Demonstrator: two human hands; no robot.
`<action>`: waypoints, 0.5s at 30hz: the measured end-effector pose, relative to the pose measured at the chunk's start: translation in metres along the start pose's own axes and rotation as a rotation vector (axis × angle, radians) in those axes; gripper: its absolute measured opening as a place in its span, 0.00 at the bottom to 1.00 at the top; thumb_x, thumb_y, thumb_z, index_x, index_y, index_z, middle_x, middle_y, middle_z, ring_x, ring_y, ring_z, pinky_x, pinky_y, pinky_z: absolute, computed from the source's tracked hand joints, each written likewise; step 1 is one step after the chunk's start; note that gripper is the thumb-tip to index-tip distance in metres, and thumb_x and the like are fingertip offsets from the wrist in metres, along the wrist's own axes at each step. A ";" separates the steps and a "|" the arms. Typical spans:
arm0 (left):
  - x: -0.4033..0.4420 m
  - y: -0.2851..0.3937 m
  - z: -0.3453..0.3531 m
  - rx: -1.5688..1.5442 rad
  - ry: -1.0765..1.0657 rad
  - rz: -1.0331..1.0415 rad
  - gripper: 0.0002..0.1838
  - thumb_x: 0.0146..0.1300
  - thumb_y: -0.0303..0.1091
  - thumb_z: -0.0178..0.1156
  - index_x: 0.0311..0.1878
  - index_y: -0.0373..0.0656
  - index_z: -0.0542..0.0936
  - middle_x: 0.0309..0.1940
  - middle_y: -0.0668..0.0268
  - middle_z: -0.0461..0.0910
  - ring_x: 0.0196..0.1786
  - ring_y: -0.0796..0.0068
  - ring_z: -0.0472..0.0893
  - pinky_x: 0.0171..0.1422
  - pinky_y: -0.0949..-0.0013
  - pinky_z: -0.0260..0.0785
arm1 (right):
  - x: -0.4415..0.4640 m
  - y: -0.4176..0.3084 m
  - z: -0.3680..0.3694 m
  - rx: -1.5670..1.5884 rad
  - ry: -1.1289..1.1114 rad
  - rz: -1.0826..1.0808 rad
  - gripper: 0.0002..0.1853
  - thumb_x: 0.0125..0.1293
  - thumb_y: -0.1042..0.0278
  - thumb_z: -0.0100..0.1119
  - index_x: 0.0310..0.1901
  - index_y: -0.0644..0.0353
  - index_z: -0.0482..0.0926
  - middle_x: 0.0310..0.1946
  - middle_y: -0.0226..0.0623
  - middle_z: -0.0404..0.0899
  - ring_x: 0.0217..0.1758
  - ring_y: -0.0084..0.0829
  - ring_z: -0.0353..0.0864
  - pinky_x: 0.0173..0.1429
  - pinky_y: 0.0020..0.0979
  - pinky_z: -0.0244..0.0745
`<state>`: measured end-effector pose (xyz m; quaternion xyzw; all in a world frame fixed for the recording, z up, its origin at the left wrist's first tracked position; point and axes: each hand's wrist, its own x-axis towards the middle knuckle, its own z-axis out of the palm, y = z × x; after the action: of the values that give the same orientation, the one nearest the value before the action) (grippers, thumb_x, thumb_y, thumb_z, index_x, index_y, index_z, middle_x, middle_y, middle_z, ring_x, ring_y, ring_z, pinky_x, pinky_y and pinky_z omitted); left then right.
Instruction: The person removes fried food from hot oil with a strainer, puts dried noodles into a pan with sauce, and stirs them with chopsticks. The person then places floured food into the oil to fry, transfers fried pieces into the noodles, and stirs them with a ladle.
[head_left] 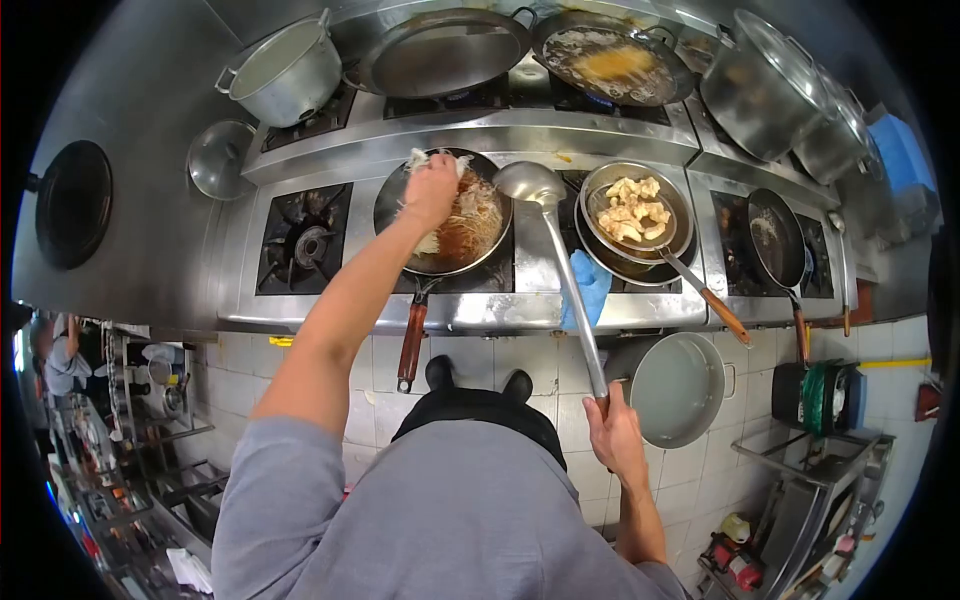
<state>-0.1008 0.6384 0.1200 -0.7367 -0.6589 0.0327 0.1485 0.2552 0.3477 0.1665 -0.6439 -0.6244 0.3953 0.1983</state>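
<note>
My left hand [432, 188] is over the wok [385, 205], its fingers closed on pale shredded food [422, 160]. Inside the wok, more shreds lie with reddish-brown sauce [465, 225]. The wok's wooden handle [412, 345] points toward me. Wrapped round the end of a long metal ladle [568, 265] is my right hand [617, 436]. The ladle's bowl rests or hovers at the wok's right edge; contact is unclear. To its right, a strainer [592, 195] holds golden-brown pieces [632, 210] over a bowl.
Behind are a pot [290, 75], a wide pan [440, 55], a pan of bubbling oil [560, 60] and a lidded pot [765, 85]. A blue cloth [590, 290] hangs near the ladle. A dark pan [775, 240] sits right; a large pot [677, 390] stands low.
</note>
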 end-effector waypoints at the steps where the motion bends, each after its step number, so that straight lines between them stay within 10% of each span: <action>1: -0.001 0.009 0.003 0.004 0.042 0.029 0.25 0.51 0.30 0.64 0.53 0.36 0.73 0.45 0.56 0.75 0.41 0.61 0.82 0.40 0.66 0.78 | -0.001 -0.003 -0.002 -0.001 -0.003 -0.004 0.12 0.68 0.67 0.57 0.39 0.65 0.65 0.20 0.51 0.76 0.23 0.55 0.77 0.28 0.48 0.68; 15: -0.024 0.067 0.017 0.013 -0.127 -0.065 0.20 0.58 0.36 0.60 0.54 0.42 0.76 0.49 0.59 0.78 0.49 0.59 0.80 0.46 0.61 0.76 | -0.011 0.001 -0.006 0.026 -0.025 0.091 0.14 0.69 0.61 0.55 0.37 0.63 0.66 0.16 0.46 0.70 0.19 0.46 0.71 0.28 0.44 0.65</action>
<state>-0.0433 0.6122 0.0828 -0.7103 -0.6904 0.0789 0.1123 0.2612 0.3384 0.1721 -0.6640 -0.5916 0.4200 0.1807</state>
